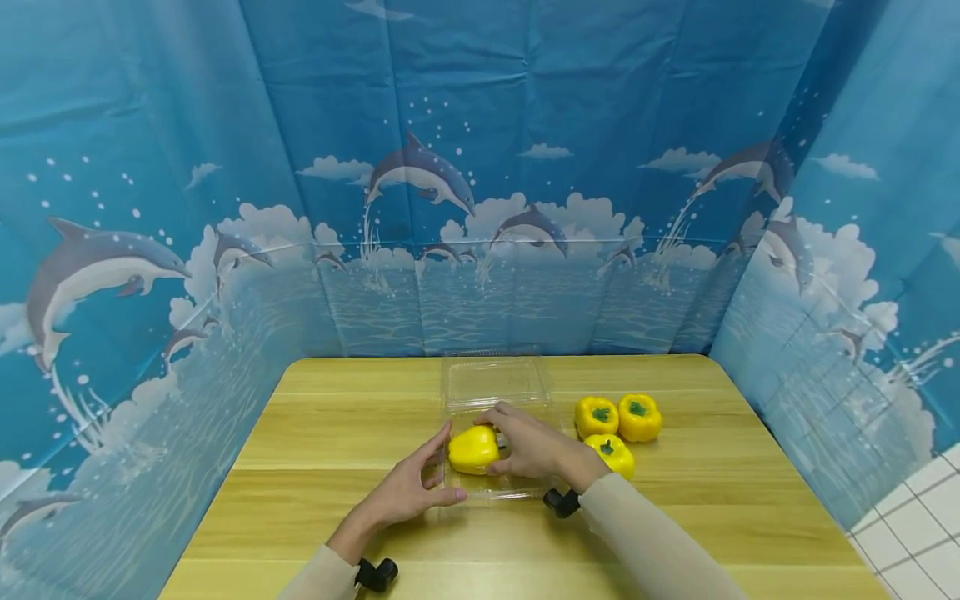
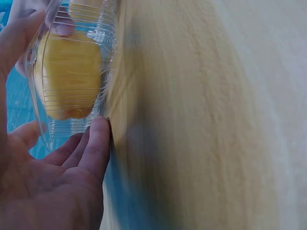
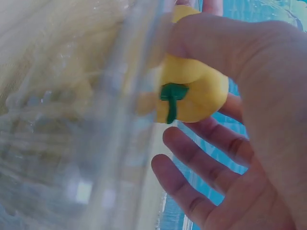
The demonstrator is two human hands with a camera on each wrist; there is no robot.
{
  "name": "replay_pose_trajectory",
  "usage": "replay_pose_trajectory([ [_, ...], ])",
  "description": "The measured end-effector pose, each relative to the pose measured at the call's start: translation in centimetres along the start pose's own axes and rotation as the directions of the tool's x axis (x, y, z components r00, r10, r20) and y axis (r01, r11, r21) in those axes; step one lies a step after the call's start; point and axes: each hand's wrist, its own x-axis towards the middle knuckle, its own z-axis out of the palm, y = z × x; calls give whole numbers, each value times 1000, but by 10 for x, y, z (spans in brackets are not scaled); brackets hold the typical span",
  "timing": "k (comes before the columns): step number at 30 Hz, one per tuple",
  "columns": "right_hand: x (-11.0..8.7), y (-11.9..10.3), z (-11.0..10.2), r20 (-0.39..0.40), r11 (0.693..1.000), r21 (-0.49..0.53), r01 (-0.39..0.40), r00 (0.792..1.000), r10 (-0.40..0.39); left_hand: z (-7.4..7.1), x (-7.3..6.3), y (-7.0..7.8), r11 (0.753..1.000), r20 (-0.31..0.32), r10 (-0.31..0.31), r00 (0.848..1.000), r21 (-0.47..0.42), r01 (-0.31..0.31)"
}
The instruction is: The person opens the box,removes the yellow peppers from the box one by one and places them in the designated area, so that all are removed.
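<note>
A yellow bell pepper [image 1: 474,450] lies on its side in the left part of a clear plastic clamshell box [image 1: 517,490]. My right hand [image 1: 536,446] grips it from the stem end, thumb on one side and fingers on the other. The green stem shows in the right wrist view, while the last two fingers there stand off the pepper [image 3: 206,91]. At the box's near left corner is my left hand [image 1: 408,487], thumb by the front rim. In the left wrist view its extended fingers [image 2: 98,143] touch the box's ribbed wall.
The box's lid [image 1: 495,383] lies folded back toward the far table edge. Three more yellow bell peppers [image 1: 597,417] stand grouped on the wooden table [image 1: 337,433], right of the box. A blue dolphin-print curtain [image 1: 480,308] encloses the back and sides.
</note>
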Motion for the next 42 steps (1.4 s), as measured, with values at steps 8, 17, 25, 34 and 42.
replay_pose_trajectory([
  [8, -10, -7, -3, -47, 1000, -3, 12, 999, -12, 0, 0, -3, 1000, -3, 0, 1000, 23, 0],
  [17, -30, -11, -10, -126, 999, 24, 47, 991, -44, 0, 0, -3, 1000, -7, 5, 1000, 21, -5],
  [25, -50, -9, -22, -244, 996, 24, 90, 966, -81, 1, 1, -2, 1000, -12, 15, 1000, 2, -15],
  [34, -70, -5, -39, -343, 991, -38, 132, 929, -137, 1, -1, -4, 1000, -16, 2, 1000, 14, -2],
  [42, -87, 4, -54, -425, 975, -154, 158, 881, -210, 2, -1, -3, 1000, -14, 6, 1000, 16, -5],
])
